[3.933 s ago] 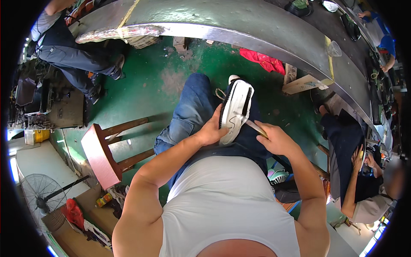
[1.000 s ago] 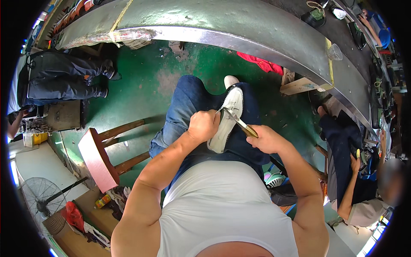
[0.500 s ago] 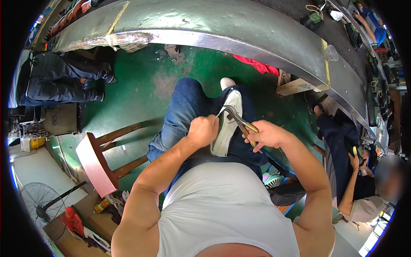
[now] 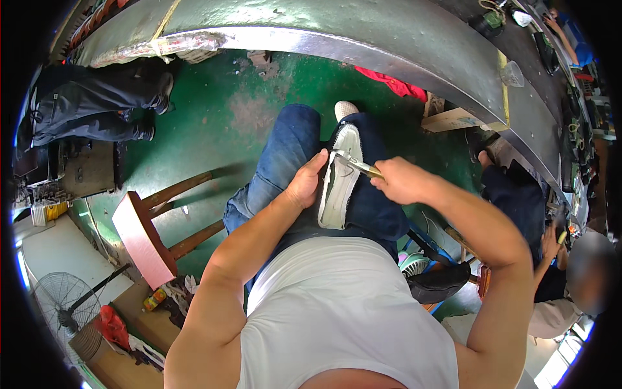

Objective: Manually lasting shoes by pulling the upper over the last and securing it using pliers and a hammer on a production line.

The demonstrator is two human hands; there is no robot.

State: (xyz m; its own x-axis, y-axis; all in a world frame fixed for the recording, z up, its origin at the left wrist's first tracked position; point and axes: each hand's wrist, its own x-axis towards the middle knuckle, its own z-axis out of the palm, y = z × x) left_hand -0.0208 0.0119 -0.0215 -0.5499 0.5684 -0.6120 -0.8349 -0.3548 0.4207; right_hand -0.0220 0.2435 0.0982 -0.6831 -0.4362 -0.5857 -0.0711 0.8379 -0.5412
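A shoe (image 4: 338, 201) lies sole side up across my lap, its pale bottom edged with a serrated rim. My left hand (image 4: 308, 180) is against its left side, thumb along the edge near the upper half; the other fingers are partly hidden, and the hand appears to hold the shoe. My right hand (image 4: 398, 180) is wrapped around the handles of metal lasting pincers (image 4: 353, 162). Their head rests on or just over the shoe's left edge, close to my left thumb.
A long metal-topped bench (image 4: 363, 39) curves across the far side, with red cloth (image 4: 392, 83) below it. A wooden stool (image 4: 142, 240) and a fan (image 4: 61, 305) stand at left. One person's legs (image 4: 97, 104) are at far left; another person (image 4: 551, 272) sits at right holding something.
The pincers' head has turned and come down onto the shoe's left edge. My left hand has opened from a fist beside the pincers' jaws and lies along the shoe's side.
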